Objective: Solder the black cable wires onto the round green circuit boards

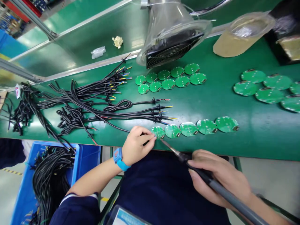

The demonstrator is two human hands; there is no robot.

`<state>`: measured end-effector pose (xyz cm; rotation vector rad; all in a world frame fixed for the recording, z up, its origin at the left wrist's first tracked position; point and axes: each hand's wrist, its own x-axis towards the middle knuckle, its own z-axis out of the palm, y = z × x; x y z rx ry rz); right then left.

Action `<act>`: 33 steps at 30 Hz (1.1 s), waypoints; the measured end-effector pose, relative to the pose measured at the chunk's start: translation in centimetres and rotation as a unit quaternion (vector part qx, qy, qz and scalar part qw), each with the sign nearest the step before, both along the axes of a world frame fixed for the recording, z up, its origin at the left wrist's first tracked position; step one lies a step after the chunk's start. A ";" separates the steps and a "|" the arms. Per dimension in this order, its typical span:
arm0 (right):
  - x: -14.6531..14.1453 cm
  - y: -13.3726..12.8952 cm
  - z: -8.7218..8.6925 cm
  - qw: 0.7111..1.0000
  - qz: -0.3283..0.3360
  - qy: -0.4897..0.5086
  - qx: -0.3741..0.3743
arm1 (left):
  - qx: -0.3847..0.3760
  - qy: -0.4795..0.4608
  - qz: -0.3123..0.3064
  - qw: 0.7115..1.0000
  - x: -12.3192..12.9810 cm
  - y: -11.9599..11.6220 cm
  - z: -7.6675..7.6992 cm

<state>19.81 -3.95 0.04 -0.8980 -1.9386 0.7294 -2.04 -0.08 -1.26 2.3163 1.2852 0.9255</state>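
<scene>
My left hand [138,143], with a blue watch on its wrist, is closed at the left edge of a small round green circuit board [157,132]. A black cable [117,126] runs into its fingers from the left; the cable's end is mostly hidden by them. In my right hand [217,175] is a soldering iron [182,156], gripped like a pen, its tip close to the lower edge of that same board. I cannot tell whether the tip touches it. Several more green boards [188,128] continue the row to the right.
Black cables [93,90] with bared coloured wires cover the left of the green table [217,106]. Two further rows of boards [168,83] lie below a fan in a clear hood [174,37]. More boards [269,95] sit at right. A blue bin [23,190] holds cables.
</scene>
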 end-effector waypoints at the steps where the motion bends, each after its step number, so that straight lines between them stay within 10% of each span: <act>1: -0.1 0.0 0.0 1.000 0.001 -0.003 0.000 | 0.001 -0.001 -0.003 1.000 0.0 0.0 0.0; 33: -1.0 -0.3 -0.1 0.997 -0.019 -0.064 0.029 | 0.063 0.003 0.012 0.998 0.3 -0.5 -1.3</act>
